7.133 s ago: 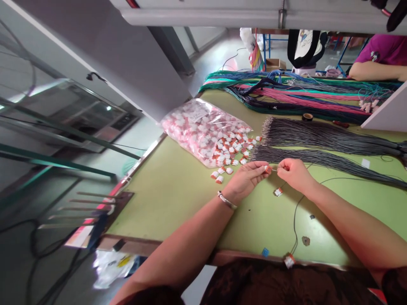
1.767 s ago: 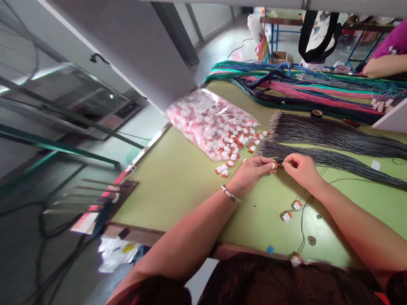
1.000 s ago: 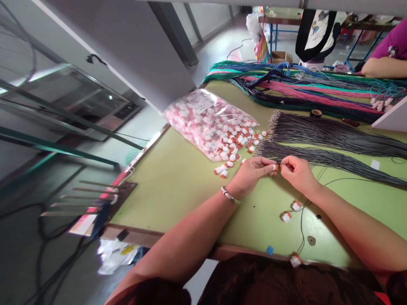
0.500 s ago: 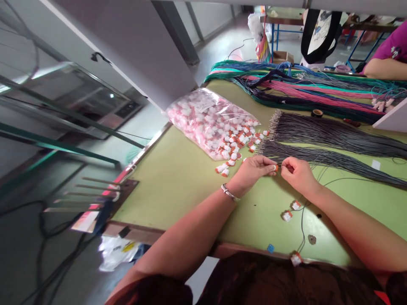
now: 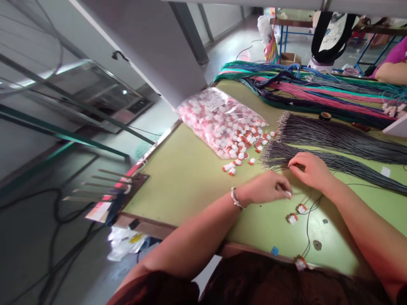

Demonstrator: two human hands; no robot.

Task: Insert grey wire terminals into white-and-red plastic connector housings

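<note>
My left hand (image 5: 271,187) is closed in a pinch on a small white-and-orange connector (image 5: 288,194), mostly covered by the fingertips. Up and to its right, my right hand (image 5: 311,168) pinches a dark wire at the near edge of the lower bundle of dark wires (image 5: 337,159); the wire's end is hidden by the fingers. Below the hands lie two wired connectors (image 5: 292,218), and another connector (image 5: 300,263) rests at the table's front edge with dark wires running to it.
A clear plastic bag (image 5: 219,116) of connectors spills loose ones (image 5: 241,148) onto the green table (image 5: 178,169). Coloured wire bundles (image 5: 305,91) and a tape roll (image 5: 324,115) lie behind. A pronged rack (image 5: 127,186) is at the left edge. A person's arm (image 5: 391,72) shows far right.
My left hand has moved down, away from the right, with the connector. My right hand has shifted slightly up towards the wire bundle. The whole view has swung a little to the left.
</note>
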